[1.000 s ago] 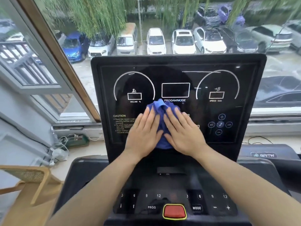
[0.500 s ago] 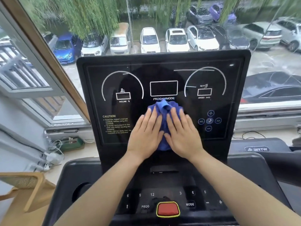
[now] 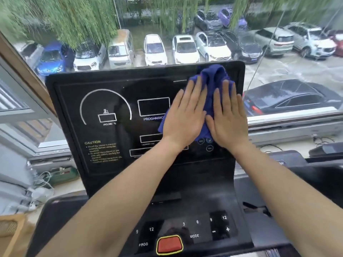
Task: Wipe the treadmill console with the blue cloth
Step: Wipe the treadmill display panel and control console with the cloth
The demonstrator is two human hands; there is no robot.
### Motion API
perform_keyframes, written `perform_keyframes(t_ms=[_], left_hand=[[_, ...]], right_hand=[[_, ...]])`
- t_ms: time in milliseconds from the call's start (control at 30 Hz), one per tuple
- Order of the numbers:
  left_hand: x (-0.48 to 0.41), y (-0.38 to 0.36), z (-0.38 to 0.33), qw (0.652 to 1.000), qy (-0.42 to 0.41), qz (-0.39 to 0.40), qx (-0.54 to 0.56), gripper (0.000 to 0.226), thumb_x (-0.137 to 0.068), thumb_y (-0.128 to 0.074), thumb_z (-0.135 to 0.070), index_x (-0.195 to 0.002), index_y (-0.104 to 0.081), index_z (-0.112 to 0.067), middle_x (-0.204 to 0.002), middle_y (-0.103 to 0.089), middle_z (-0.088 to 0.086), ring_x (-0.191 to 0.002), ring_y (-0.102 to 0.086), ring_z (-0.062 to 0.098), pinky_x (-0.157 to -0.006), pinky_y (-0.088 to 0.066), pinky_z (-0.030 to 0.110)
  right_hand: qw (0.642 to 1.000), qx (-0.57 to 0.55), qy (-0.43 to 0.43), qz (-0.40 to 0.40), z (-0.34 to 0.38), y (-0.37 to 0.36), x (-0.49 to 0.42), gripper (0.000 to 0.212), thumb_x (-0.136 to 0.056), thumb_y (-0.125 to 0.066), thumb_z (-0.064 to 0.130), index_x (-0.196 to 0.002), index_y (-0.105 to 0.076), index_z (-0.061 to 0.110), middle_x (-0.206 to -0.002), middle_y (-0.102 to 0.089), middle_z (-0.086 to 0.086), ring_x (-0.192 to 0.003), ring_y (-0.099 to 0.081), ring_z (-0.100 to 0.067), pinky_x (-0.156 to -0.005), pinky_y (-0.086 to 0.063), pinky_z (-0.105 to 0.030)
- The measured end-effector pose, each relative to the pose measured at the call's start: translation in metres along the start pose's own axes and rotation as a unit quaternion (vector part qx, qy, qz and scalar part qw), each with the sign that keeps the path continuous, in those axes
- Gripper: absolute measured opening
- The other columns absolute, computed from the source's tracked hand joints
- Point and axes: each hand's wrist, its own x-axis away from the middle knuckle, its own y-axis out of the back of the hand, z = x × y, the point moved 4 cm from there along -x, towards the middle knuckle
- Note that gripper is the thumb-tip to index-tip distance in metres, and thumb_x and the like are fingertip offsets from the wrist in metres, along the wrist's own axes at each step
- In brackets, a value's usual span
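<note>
The black treadmill console (image 3: 104, 112) stands upright in front of me, with white dial markings and yellow caution text. A crumpled blue cloth (image 3: 213, 78) lies against its upper right part, reaching the top edge. My left hand (image 3: 185, 115) and my right hand (image 3: 229, 117) press flat on the cloth side by side, fingers pointing up and spread a little. The cloth's middle is hidden under both palms. The right dial and most of the round buttons are covered.
Below the screen a button deck carries a red stop button (image 3: 169, 244) and number keys. A large window (image 3: 278, 58) behind shows parked cars. Cables and a power strip (image 3: 39, 191) lie at the left, a wooden chair (image 3: 11, 230) at the lower left.
Both hands have slid the cloth from the centre of the console up and to the right, to its top right corner. The camera has tilted and shifted too.
</note>
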Motion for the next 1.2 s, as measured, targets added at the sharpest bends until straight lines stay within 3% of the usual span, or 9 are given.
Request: perform_keyframes(t_ms=[67, 133, 233, 333, 533, 700, 800, 967, 1200], left_hand=[[0.039, -0.019, -0.024, 0.999, -0.05, 0.018, 0.002, 0.069, -0.104, -0.038, -0.034, -0.156, -0.007, -0.001, -0.165, -0.011, 0.016, -0.152, -0.011, 0.032, -0.123, 0.0, 0.042], [0.088, -0.033, -0.032, 0.995, -0.085, 0.044, -0.004, 0.068, -0.103, -0.043, -0.035, -0.155, -0.016, -0.001, -0.163, -0.012, 0.015, -0.15, -0.011, 0.033, -0.123, 0.002, 0.042], [0.125, -0.039, -0.02, 0.989, -0.12, 0.074, -0.042, 0.068, -0.1, -0.048, -0.038, -0.153, -0.026, -0.001, -0.16, -0.025, 0.012, -0.148, -0.018, 0.033, -0.122, -0.003, 0.042], [0.062, -0.017, 0.006, 0.998, -0.049, 0.014, -0.038, 0.065, -0.1, -0.045, -0.036, -0.151, -0.029, 0.001, -0.157, -0.037, 0.018, -0.146, -0.028, 0.034, -0.121, -0.012, 0.043], [-0.024, 0.004, 0.004, 0.999, 0.031, -0.003, -0.012, 0.065, -0.105, -0.028, -0.037, -0.157, -0.008, -0.003, -0.165, -0.011, 0.017, -0.153, -0.01, 0.032, -0.122, -0.003, 0.042], [0.054, -0.028, -0.035, 0.99, -0.135, 0.039, -0.031, 0.065, -0.104, -0.036, -0.036, -0.156, -0.016, -0.003, -0.164, -0.017, 0.014, -0.151, -0.017, 0.032, -0.123, -0.003, 0.043], [0.095, -0.04, -0.044, 0.976, -0.2, 0.073, -0.038, 0.065, -0.103, -0.04, -0.038, -0.155, -0.022, -0.005, -0.163, -0.014, 0.011, -0.15, -0.023, 0.029, -0.122, -0.011, 0.041], [0.028, -0.011, -0.003, 0.996, -0.085, -0.019, -0.028, 0.06, -0.104, -0.041, -0.032, -0.154, -0.026, -0.003, -0.162, -0.026, 0.015, -0.15, -0.025, 0.03, -0.123, -0.01, 0.04], [0.044, 0.02, 0.113, 0.998, 0.044, -0.034, -0.014, 0.063, -0.105, -0.033, -0.035, -0.156, -0.015, -0.004, -0.164, -0.017, 0.017, -0.152, -0.014, 0.03, -0.124, -0.005, 0.04]], right_hand=[[1.0, 0.003, -0.01, 0.023, 0.002, -0.022, 0.052, 0.077, -0.099, -0.036, 0.041, -0.155, -0.003, -0.001, -0.163, 0.017, -0.013, -0.152, 0.016, -0.031, -0.123, 0.008, -0.042], [0.999, 0.002, 0.019, 0.051, 0.015, -0.039, 0.095, 0.08, -0.095, -0.039, 0.044, -0.154, -0.008, 0.0, -0.163, 0.025, -0.011, -0.151, 0.004, -0.037, -0.121, -0.003, -0.047], [0.996, -0.009, 0.078, 0.038, 0.032, -0.042, 0.106, 0.085, -0.093, -0.042, 0.045, -0.157, -0.002, 0.005, -0.165, 0.012, -0.015, -0.145, -0.016, -0.042, -0.116, -0.018, -0.05], [0.997, -0.017, 0.075, -0.01, 0.029, -0.02, 0.035, 0.077, -0.097, -0.043, 0.04, -0.156, -0.013, 0.002, -0.162, -0.01, -0.019, -0.148, -0.014, -0.04, -0.119, -0.014, -0.048], [0.996, -0.065, -0.038, -0.053, -0.011, 0.011, -0.033, 0.069, -0.102, -0.04, 0.032, -0.155, -0.012, -0.001, -0.162, -0.011, -0.027, -0.151, -0.007, -0.04, -0.124, -0.006, -0.047], [0.995, -0.056, -0.076, 0.037, 0.005, -0.032, 0.078, 0.069, -0.104, -0.027, 0.04, -0.155, -0.007, -0.003, -0.162, 0.011, -0.023, -0.152, 0.008, -0.037, -0.124, 0.002, -0.045], [0.993, -0.03, -0.058, 0.095, 0.013, -0.047, 0.121, 0.074, -0.104, -0.014, 0.047, -0.152, -0.017, -0.008, -0.162, 0.018, -0.021, -0.15, 0.0, -0.043, -0.123, 0.005, -0.045], [0.997, -0.039, -0.066, 0.01, 0.011, -0.011, 0.016, 0.071, -0.102, -0.027, 0.041, -0.154, -0.014, -0.005, -0.161, -0.005, -0.031, -0.15, -0.003, -0.046, -0.123, -0.002, -0.048], [0.999, -0.035, -0.015, -0.001, 0.116, 0.015, -0.066, 0.071, -0.103, -0.03, 0.04, -0.156, -0.004, 0.0, -0.163, -0.002, -0.027, -0.151, 0.001, -0.042, -0.124, 0.002, -0.046]])
